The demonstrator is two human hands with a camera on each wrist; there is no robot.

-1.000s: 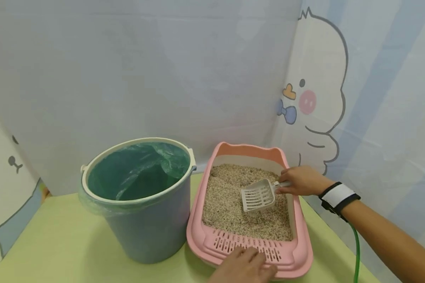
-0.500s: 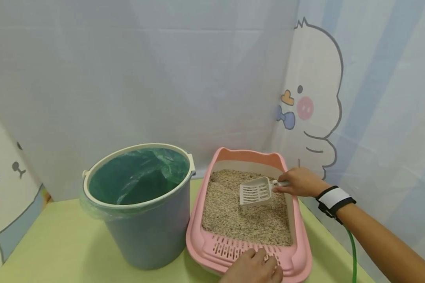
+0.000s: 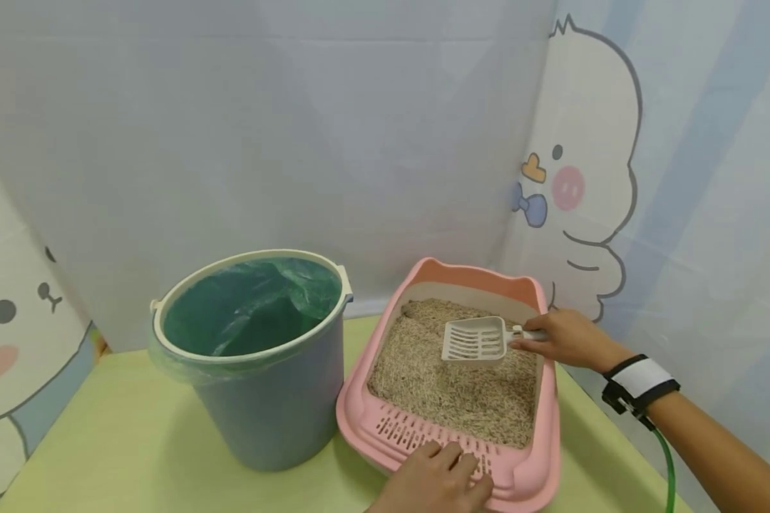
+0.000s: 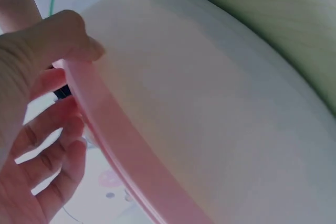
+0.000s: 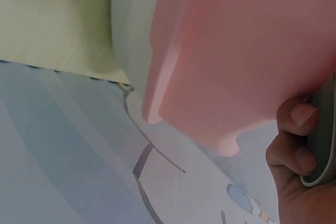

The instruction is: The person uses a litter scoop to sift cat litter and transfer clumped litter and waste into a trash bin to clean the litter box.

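Observation:
A pink litter tray (image 3: 354,413) filled with beige litter (image 3: 449,377) stands on the green table. My right hand (image 3: 561,336) grips the handle of a white slotted scoop (image 3: 476,340), held level just above the litter at the tray's far right. My left hand (image 3: 438,481) holds the tray's near slotted rim, thumb under the edge and fingers on top. In the left wrist view the left hand (image 4: 39,124) clasps the pink rim (image 4: 113,150). The right wrist view shows the right hand's fingers (image 5: 294,145) curled around the grey scoop handle (image 5: 324,140) beside the tray's pink outer wall (image 5: 236,51).
A blue-grey bucket (image 3: 266,406) lined with a green bag (image 3: 250,306) stands left of the tray, almost touching it. A cartoon-printed curtain (image 3: 577,185) hangs close behind and to the right. A green cable (image 3: 667,463) trails from my right wrist band.
The scoop has risen out of the litter and levelled off, moving toward the tray's far end. My left hand stays on the near rim.

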